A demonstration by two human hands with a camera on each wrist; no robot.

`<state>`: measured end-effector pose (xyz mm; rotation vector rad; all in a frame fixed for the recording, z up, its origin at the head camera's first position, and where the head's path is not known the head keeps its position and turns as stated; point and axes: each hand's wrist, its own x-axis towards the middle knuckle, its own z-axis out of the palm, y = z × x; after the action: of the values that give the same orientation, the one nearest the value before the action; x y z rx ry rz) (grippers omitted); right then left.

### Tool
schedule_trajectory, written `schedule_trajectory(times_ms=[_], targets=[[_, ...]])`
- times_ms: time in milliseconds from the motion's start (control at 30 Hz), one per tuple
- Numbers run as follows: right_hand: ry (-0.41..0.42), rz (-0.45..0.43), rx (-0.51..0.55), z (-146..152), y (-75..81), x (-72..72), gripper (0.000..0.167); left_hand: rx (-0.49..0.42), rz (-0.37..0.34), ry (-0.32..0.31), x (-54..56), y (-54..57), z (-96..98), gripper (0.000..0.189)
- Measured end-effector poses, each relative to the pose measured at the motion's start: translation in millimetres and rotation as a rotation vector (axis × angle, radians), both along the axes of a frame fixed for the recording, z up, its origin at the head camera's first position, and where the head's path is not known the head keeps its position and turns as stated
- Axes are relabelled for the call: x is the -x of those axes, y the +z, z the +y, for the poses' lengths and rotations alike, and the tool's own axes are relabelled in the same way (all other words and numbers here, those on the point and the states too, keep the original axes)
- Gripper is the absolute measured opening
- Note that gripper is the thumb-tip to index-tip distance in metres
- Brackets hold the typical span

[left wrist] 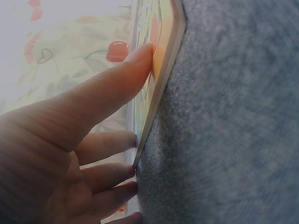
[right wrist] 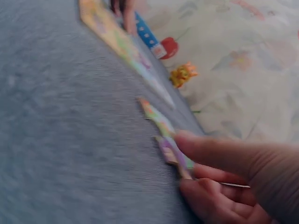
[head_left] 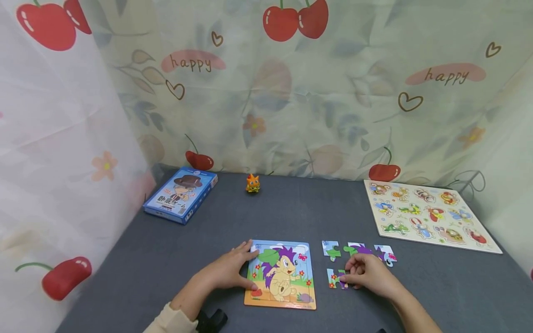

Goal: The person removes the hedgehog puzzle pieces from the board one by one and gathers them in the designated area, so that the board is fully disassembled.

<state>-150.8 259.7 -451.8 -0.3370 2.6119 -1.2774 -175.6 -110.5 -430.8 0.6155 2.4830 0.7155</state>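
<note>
A square hedgehog jigsaw board [head_left: 283, 303] with an orange lower edge lies flat on the table. My left hand [head_left: 231, 268] rests along its left side, thumb on the lower-left corner and fingers spread at the upper-left edge. Right of the board, my right hand [head_left: 370, 273] pinches a purple puzzle piece [right wrist: 169, 152] between thumb and curled fingers. Against it sits another piece with red flowers [head_left: 331, 278]. Above these lie a blue-and-green piece [head_left: 331, 249], a purple-and-green piece [head_left: 357, 248] partly behind the fingers, and a piece with a pink bow [head_left: 387, 255].
At the back left is a blue box [head_left: 181, 194] with a cartoon figure in a hat. A small orange toy figure [head_left: 252, 183] stands at the back middle. To the right lies a white insect-picture board [head_left: 433, 217]. Patterned cloth [head_left: 291, 111] hangs behind the dark table [head_left: 166, 277].
</note>
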Motion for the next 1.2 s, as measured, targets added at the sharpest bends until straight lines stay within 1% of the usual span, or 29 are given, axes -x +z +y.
schedule_trajectory(times_ms=[133,200,300,500,633,767,900,1000,1067,1200], targets=[[0.087,0.048,-0.026,4,1.1,-1.6,0.039,-0.002,-0.007,-0.003,0.1,0.2,0.3,0.083],[0.105,0.061,-0.031,4,1.8,-2.1,0.04,-0.003,-0.007,-0.003,0.1,0.5,0.3,0.083],[0.112,0.077,-0.028,2,2.6,-2.2,0.039,-0.004,-0.007,0.002,0.0,0.9,0.2,0.083],[0.108,0.08,-0.032,1,3.7,-2.2,0.038,-0.002,-0.004,-0.001,-0.7,2.1,-0.5,0.083],[0.114,0.074,-0.039,2,4.3,-1.3,0.039,0.036,0.005,-0.004,-4.2,5.8,0.4,0.082],[0.125,0.065,-0.037,3,5.9,-0.3,0.041,0.076,0.036,-0.027,-12.5,12.8,3.2,0.081],[0.112,0.077,-0.049,3,9.0,2.3,0.042,0.076,0.098,-0.099,-24.9,18.4,7.1,0.074],[0.102,0.097,-0.088,0,12.4,6.5,0.043,0.091,0.145,-0.167,-36.0,19.8,10.2,0.066],[0.105,0.099,-0.106,-5,15.3,9.4,0.044,0.112,0.174,-0.196,-42.8,20.0,12.1,0.061],[0.153,0.098,-0.094,-18,21.7,15.3,0.041,0.146,0.235,-0.221,-52.9,19.2,16.2,0.053]])
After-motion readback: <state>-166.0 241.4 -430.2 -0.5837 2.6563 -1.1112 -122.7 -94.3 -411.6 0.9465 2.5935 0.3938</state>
